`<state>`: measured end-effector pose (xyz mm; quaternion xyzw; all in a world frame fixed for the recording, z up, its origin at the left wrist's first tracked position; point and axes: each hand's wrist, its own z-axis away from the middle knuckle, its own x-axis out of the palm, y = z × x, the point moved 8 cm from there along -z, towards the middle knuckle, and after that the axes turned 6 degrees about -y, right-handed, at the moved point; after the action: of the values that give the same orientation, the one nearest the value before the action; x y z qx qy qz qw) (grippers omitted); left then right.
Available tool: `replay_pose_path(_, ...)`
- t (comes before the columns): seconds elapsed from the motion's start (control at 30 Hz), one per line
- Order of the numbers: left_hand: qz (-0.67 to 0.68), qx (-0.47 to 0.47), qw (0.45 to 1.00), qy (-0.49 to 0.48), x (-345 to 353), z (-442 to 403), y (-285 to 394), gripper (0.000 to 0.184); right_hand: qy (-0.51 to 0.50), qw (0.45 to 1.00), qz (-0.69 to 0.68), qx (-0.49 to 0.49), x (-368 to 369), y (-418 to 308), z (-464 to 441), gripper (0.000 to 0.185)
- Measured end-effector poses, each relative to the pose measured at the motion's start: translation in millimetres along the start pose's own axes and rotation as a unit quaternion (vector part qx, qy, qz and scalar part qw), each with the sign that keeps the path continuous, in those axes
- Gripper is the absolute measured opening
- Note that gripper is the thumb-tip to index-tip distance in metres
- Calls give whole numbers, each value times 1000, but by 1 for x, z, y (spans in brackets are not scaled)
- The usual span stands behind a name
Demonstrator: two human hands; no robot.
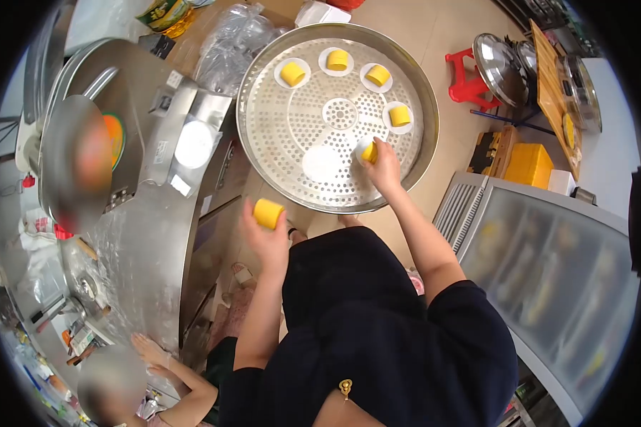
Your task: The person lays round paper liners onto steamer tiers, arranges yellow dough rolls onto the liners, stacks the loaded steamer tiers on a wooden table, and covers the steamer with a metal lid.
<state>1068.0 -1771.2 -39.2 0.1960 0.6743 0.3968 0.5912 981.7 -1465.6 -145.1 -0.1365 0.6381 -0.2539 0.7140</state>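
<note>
The right hand point(384, 169) pinches a yellow roll point(369, 152) between its fingers at a paper round point(360, 147), inside the tray point(281, 135). The left hand point(265, 242) grips a second roll point(268, 213) outside the rim; the tray's left side has open room.

Yellow roll point(369, 152) pt. hidden behind R hand point(386, 171); cabinet contents point(541, 267) blurry; bottle point(165, 16) cut off @ top.

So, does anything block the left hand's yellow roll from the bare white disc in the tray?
Just the near tray rim lies between the yellow roll and the white disc; nothing else visible does.
</note>
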Motion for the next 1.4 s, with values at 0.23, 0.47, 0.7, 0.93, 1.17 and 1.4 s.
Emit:
replay_pose_path(0.23,-75,89,982,-150,134,-34,26,72,-43,998,46,-21,18,30,-25,54)
replay_pose_path(0.47,-154,118,948,-254,204,-59,2,73,-41,992,85,-80,20,26,-18,58)
replay_pose_path(0.7,-219,87,923,-304,223,-60,-6,74,-84,983,128,-100,27,35,-21,52)
replay_pose_path(0.93,-200,93,927,-304,219,-54,-7,78,-130,978,144,-70,27,43,-9,52)
replay_pose_path(1.17,-233,135,928,-259,210,-47,-8,80,-77,989,100,-78,18,36,-14,52)
replay_pose_path(1.4,-146,121,964,-185,171,-40,28,69,-51,990,-17,129,10,100,-44,30)
